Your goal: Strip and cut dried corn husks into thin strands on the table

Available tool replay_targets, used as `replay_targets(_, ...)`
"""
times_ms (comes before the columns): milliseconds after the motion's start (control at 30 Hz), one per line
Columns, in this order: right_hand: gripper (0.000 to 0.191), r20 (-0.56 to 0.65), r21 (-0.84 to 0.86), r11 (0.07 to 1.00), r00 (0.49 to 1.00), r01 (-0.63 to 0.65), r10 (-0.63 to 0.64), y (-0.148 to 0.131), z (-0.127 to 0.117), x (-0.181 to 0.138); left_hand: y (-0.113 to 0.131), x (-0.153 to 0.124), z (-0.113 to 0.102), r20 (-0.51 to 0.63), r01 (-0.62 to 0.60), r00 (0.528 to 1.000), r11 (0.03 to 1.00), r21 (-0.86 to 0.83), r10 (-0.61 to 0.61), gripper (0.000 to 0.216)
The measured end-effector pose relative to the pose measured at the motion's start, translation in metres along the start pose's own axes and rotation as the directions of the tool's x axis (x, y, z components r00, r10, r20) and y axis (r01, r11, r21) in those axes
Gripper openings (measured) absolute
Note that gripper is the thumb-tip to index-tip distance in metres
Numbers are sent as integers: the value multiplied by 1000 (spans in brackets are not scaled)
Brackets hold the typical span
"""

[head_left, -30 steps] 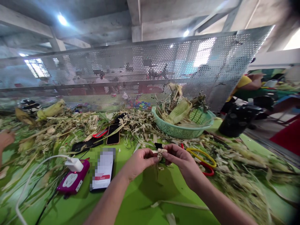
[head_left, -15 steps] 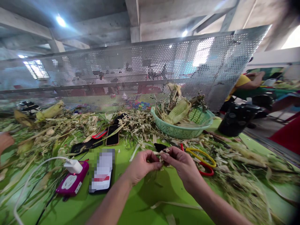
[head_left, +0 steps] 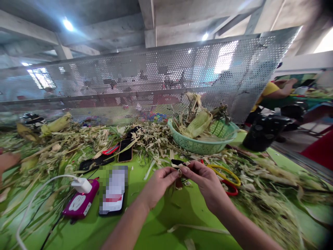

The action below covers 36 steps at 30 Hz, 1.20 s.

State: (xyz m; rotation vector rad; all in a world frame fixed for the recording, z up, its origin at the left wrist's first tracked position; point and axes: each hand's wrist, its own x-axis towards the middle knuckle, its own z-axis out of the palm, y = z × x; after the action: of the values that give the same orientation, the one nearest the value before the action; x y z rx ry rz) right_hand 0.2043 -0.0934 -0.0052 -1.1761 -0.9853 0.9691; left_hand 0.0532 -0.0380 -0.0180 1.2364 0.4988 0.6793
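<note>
Over the green table, my left hand (head_left: 161,182) and my right hand (head_left: 204,180) meet fingertip to fingertip. Both are closed in a pinch on a small pale piece of corn husk (head_left: 179,171), partly hidden by the fingers. Just beyond my right hand lie scissors with yellow and red handles (head_left: 229,177); their dark tip (head_left: 177,161) shows behind the husk. A thin husk strip (head_left: 197,227) rests on the table below my hands.
A green basket (head_left: 200,147) with corn husks stands ahead. Phones (head_left: 114,194), a purple power bank (head_left: 80,203) and a white cable lie left. Husk scraps (head_left: 275,198) cover the right side; a black container (head_left: 256,133) stands behind. Another person's hand (head_left: 9,161) is far left.
My left fingers have straightened and shifted slightly, pinching the husk closer to the right fingertips. The husk piece has turned a little. The other person's hand at far left has moved inward.
</note>
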Motion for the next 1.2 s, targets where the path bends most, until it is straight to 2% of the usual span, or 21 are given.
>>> replay_targets(233, 36, -6, -43, 999, 1000, 14, -14, 5, -2, 1, -5, 3, -1, 21, -11, 1000, 998, 65, 10, 39)
replay_targets(567, 33, -29, 43, 999, 999, -28, 30, 3, -1, 2, -10, 4, 5, -57, -67, 996, 998, 1, 67, 37)
replay_targets(700, 42, -55, 82, 996, 998, -20, 24, -1, -3, 3, -6, 5, 3, -113, -111, 988, 993, -33, 106, 41)
replay_targets(800, 36, 14, 30, 999, 999, -31, 30, -1, 0, 1, -3, 6, -1, -211, -103, 974, 991, -91, 81, 37)
replay_targets(900, 33, 112, -91, 995, 992, -50, 60, 5, 7, -3, -2, 6, -3, -258, -90, 965, 984, -151, 49, 33)
replay_targets(1067, 33, 168, -206, 978, 986, 34, 2, 16, 9, -2, 3, 3, -4, -287, -102, 956, 986, -131, 60, 34)
replay_targets(1200, 29, 184, -225, 972, 982, 70, -28, 18, 4, 1, 8, 0, -7, -238, -101, 968, 992, -72, 81, 40)
